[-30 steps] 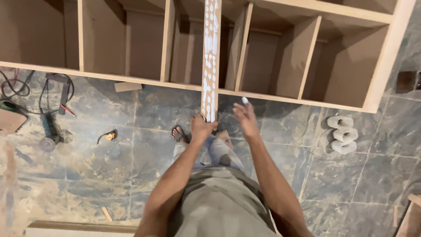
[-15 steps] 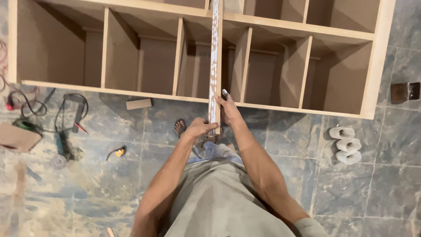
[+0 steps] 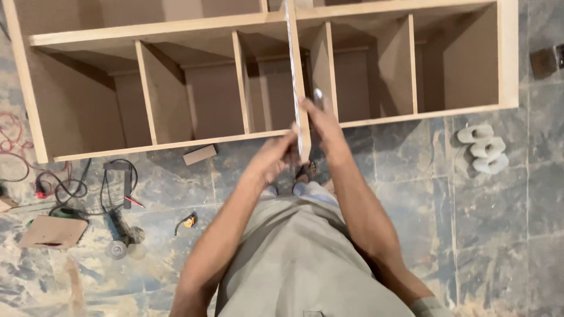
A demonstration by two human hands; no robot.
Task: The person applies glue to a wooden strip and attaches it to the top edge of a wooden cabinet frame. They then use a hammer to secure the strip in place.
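Soft even daylight, slight motion blur, perhaps wide-angle edges

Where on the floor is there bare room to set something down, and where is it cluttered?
Bare tiles lie right of the person's right hand, between the wooden shelf unit and the white pieces, and below them. The left is crowded: cables, an angle grinder, a cardboard piece and a wood offcut. Both hands, left hand, hold the long strip.

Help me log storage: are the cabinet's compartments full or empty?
Empty, where visible: the wooden cabinet shows only bare panels and dividers. The strip held by the left hand and right hand hides part.
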